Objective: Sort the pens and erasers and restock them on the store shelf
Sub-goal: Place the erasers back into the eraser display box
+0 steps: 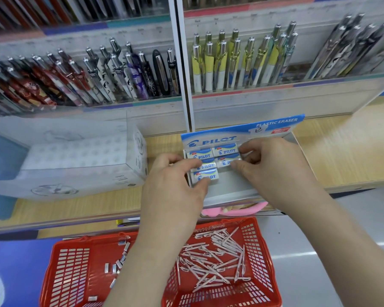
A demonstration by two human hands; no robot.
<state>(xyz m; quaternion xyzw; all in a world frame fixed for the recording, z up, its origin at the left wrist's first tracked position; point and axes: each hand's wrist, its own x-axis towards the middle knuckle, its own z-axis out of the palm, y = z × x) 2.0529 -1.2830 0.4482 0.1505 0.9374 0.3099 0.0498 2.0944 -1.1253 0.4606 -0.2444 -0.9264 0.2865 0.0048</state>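
— Where are the erasers seen?

— Five Pilot erasers (226, 150) are laid flat in a blue-and-white display box (242, 129), three in the left column and two in the right, packed edge to edge. The box is set on the wooden shelf (341, 151), just right of a white carton (75, 165).

— And how is the left hand (175, 180) held?

— It is curled narrow. The front-left eraser (205, 176) is pinched between the thumb at its near edge and a finger laid across its far edge; the other fingers are bent at the box's left wall.

— The right hand (273, 167)?

— It is also curled. The near-right eraser (225, 162) is gripped, with the thumb tip pressed to its near right corner and the bent fingers set against the right ends of that column. How firmly it is held cannot be told.

— What is kept below?

— A red basket (268, 262) is seen under both forearms. Pale pink pens (215, 258) are heaped in its right half, and small loose erasers (118, 262) are scattered in its left half.

— And above the shelf?

— Dark and red patterned pens (53, 80) are racked behind clear fronts on the left, yellow-and-white pens (231, 60) on the right. Something pink (211, 211) is glimpsed under the box's front edge; it cannot be identified.
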